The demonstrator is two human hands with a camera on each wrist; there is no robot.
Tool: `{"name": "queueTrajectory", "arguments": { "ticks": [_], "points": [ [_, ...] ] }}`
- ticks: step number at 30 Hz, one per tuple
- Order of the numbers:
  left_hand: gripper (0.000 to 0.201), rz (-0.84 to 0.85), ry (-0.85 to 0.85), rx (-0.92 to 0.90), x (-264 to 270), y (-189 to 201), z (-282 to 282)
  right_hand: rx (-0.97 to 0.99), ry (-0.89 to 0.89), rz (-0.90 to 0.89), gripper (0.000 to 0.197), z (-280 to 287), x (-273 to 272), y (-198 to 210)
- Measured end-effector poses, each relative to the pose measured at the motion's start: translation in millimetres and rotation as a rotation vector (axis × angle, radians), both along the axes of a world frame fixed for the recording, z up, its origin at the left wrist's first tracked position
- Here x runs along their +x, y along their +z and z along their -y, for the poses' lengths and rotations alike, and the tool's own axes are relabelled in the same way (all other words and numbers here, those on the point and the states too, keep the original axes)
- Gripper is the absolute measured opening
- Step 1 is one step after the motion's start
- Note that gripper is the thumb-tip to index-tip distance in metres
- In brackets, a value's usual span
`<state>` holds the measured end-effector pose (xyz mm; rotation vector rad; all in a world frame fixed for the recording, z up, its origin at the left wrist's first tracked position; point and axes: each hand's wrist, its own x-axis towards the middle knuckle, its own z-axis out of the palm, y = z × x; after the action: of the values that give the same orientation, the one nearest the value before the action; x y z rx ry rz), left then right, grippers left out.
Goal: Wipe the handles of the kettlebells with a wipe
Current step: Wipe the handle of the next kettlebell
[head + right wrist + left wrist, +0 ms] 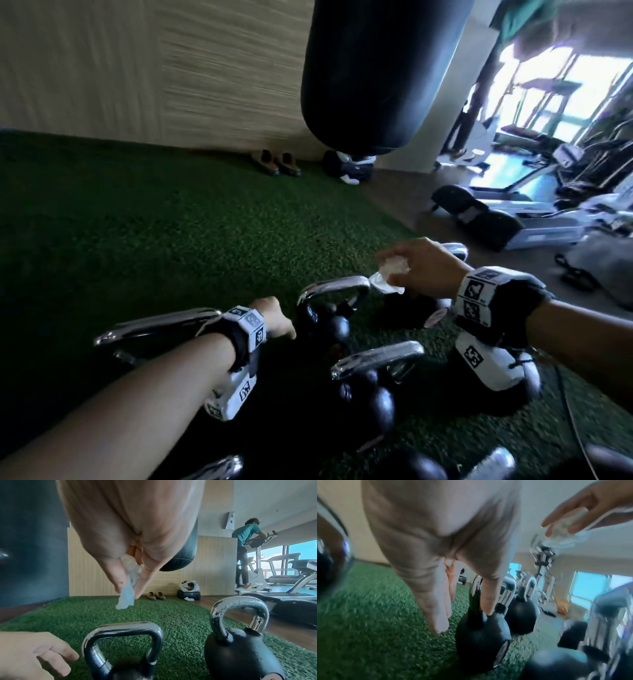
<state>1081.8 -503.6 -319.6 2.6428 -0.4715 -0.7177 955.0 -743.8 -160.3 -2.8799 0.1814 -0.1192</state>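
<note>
Several black kettlebells with chrome handles stand on green turf (171, 222). My right hand (407, 270) pinches a crumpled white wipe (127, 595) between thumb and fingers. It hovers just above the right end of the middle kettlebell's handle (334, 286). My left hand (279, 325) is low beside that kettlebell's body (481, 635), its fingers (436, 615) straight and holding nothing. A second kettlebell (240, 649) stands to the right, under my right wrist. More handles (376, 356) lie nearer to me.
A black punching bag (376, 75) hangs ahead over the turf's far edge. Brown shoes (274, 162) and a dark bag (349, 168) sit by the wall. Treadmills (513, 212) stand on the wood floor to the right, where a person (245, 534) exercises.
</note>
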Motion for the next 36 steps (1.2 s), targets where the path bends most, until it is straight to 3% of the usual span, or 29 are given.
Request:
{"name": "queueTrajectory", "arguments": {
  "ticks": [9,13,15,18,19,23,27,29,31,34,36],
  "points": [
    [0.045,-0.174,0.135,-0.242,-2.9,-23.0,30.8,-0.023,0.051,-0.029,0.033,24.5,30.0,3.4],
    [0.052,-0.226,0.173,-0.274,-7.6,-27.3,28.5,0.127,0.157,-0.053,0.028,48.0,39.4,-5.2],
    [0.063,-0.231,0.212,-0.244,-10.0,-27.1,24.6,0.124,0.222,-0.044,0.026,62.3,43.9,-12.3],
    [0.113,-0.214,0.231,-0.154,-13.8,-21.1,20.0,0.093,0.303,0.001,0.025,78.7,55.9,-25.2],
    [0.119,-0.219,0.206,-0.111,-16.7,-16.6,20.8,0.117,0.307,0.019,0.025,84.7,60.9,-31.0],
    [0.098,-0.274,0.229,-0.05,-25.2,-8.2,36.1,0.227,0.314,0.069,0.023,98.9,79.1,-57.1],
    [0.052,-0.229,0.409,-0.129,-22.3,-26.1,56.9,0.364,0.345,0.128,0.024,90.1,86.2,-70.9],
    [0.061,-0.259,0.516,-0.241,-21.9,-44.3,66.7,0.352,0.374,0.174,0.025,84.5,86.5,-78.1],
    [0.088,-0.218,0.584,-0.324,-24.7,-57.8,71.8,0.312,0.424,0.194,0.026,74.0,86.6,-85.7],
    [0.067,-0.169,0.594,-0.423,-27.1,-73.1,72.3,0.288,0.457,0.175,0.022,55.6,88.3,-97.3],
    [0.075,-0.157,0.557,-0.445,-27.0,-80.5,69.7,0.27,0.455,0.171,0.019,41.7,90.6,-102.4]
  ]
}}
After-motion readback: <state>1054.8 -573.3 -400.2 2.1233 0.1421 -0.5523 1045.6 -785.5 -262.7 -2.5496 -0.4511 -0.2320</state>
